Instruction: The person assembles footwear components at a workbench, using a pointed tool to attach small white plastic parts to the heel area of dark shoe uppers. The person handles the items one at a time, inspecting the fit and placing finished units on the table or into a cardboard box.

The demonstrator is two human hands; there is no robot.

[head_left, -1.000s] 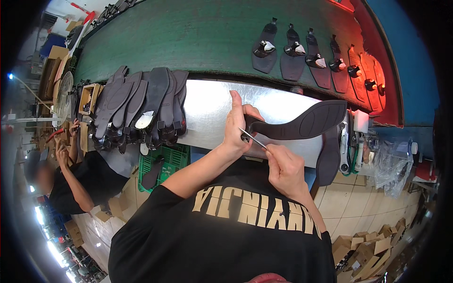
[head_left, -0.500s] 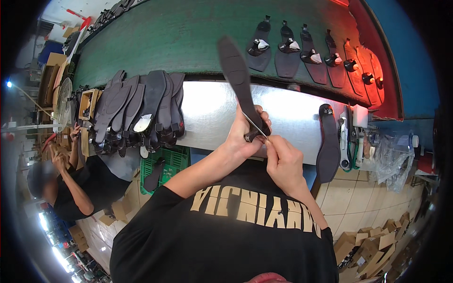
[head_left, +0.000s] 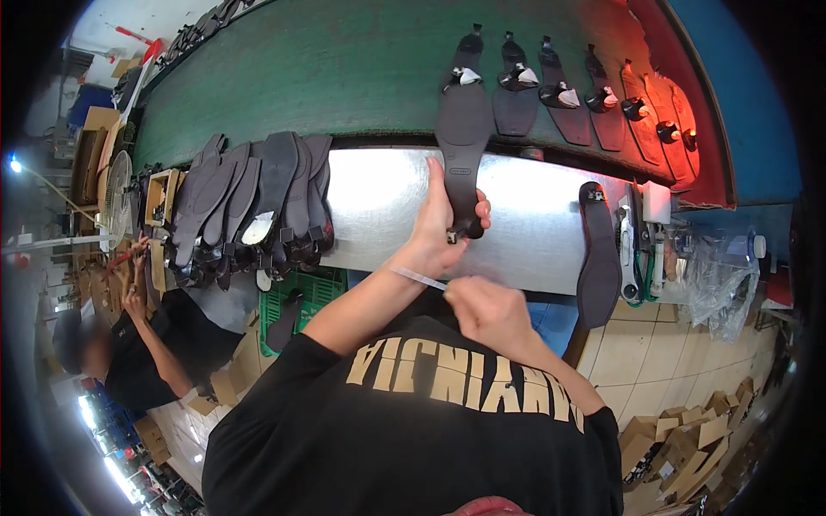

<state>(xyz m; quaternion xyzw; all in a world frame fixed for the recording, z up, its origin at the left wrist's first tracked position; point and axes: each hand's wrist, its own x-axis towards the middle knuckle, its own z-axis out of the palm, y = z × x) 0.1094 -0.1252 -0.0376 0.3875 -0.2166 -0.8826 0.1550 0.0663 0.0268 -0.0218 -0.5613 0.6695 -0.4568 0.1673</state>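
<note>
Now your left hand [head_left: 439, 228] has its fingers clamped round the heel end of a dark shoe sole [head_left: 465, 138], holding it upright over the shiny metal desk [head_left: 379, 206], toe pointing to twelve o'clock. Your right hand [head_left: 486, 310], at five o'clock from the left, is clenched on a thin pale strip [head_left: 417, 277] (it crosses your left wrist). At nine o'clock a bunch of dark soles [head_left: 249, 206] leans on the desk; at three o'clock another sole [head_left: 598, 254] hangs at its edge.
</note>
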